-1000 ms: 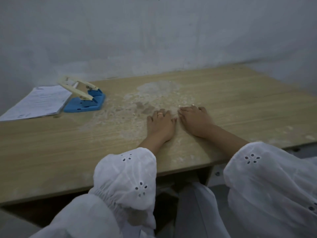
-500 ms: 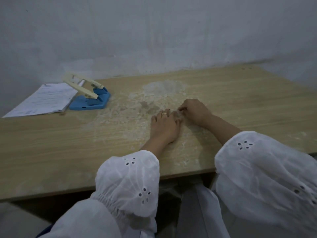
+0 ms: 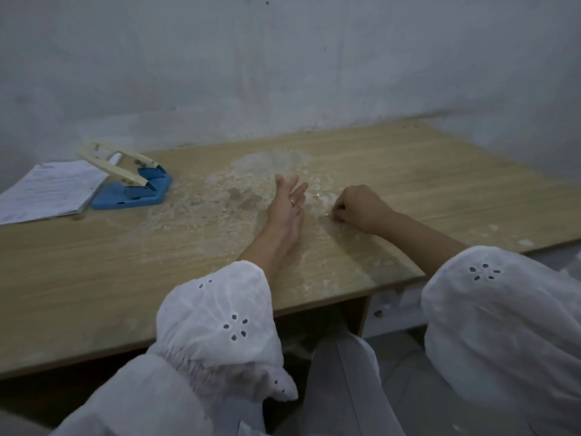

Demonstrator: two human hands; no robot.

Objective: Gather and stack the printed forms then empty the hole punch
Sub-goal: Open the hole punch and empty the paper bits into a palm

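A stack of printed forms [image 3: 47, 191] lies at the far left of the wooden table [image 3: 94, 278]. Beside it sits a blue hole punch [image 3: 132, 191] with its cream lever raised. Small paper bits [image 3: 239, 184] are scattered over the middle of the table. My left hand [image 3: 287, 209] stands on its edge among them, palm turned right, fingers straight. My right hand [image 3: 358, 209] is curled next to it, its fingertips pinching at paper bits on the tabletop. Both hands are well right of the punch.
A grey plastered wall [image 3: 283, 73] runs along the table's far side. The table's near edge [image 3: 314, 305] is close to my white sleeves. The floor shows below at the right.
My left hand has turned from lying flat, palm down, to standing on its edge with fingers spread forward. My right hand has curled and drawn slightly away to the right.
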